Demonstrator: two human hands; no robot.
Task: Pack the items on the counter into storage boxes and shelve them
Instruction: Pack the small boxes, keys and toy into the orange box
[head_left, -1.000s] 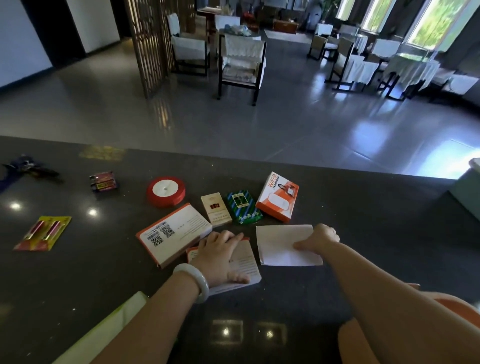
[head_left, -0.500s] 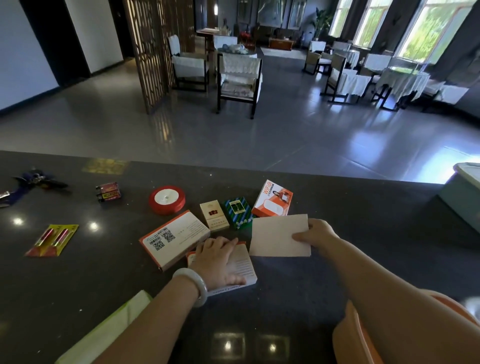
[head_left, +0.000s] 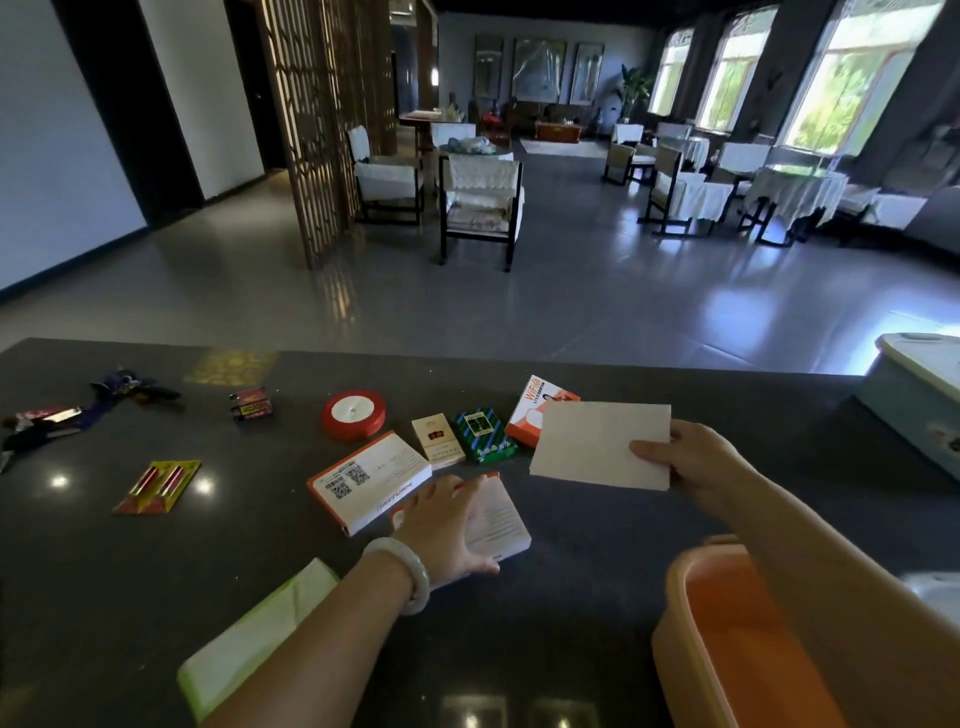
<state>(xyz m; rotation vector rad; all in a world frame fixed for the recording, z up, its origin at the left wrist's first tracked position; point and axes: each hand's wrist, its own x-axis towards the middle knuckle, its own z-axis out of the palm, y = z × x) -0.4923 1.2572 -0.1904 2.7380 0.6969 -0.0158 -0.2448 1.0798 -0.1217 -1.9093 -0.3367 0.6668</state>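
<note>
My right hand (head_left: 696, 462) holds a flat white box (head_left: 597, 447) by its right edge, lifted above the dark counter (head_left: 571, 623). My left hand (head_left: 441, 525) grips a second white box with an orange edge (head_left: 498, 519) that lies on the counter. An orange storage box (head_left: 727, 649) stands open at the lower right, under my right forearm. Beside my left hand lies a white box with QR codes (head_left: 369, 480). Behind it sit a cream cigarette pack (head_left: 438, 440), a green pack (head_left: 484, 434) and an orange WiFi box (head_left: 530, 410).
A red ribbon spool (head_left: 353, 414), a small red pack (head_left: 252, 404), a yellow-red blister card (head_left: 158, 486) and keys on a blue strap (head_left: 119, 387) lie to the left. A pale green sheet (head_left: 249, 639) is at the front. A teal box (head_left: 919, 395) stands at the right.
My right hand has lifted the flat white box off the counter and raised it toward the right. The left hand stays on its box. The view has tilted up, showing the orange storage box.
</note>
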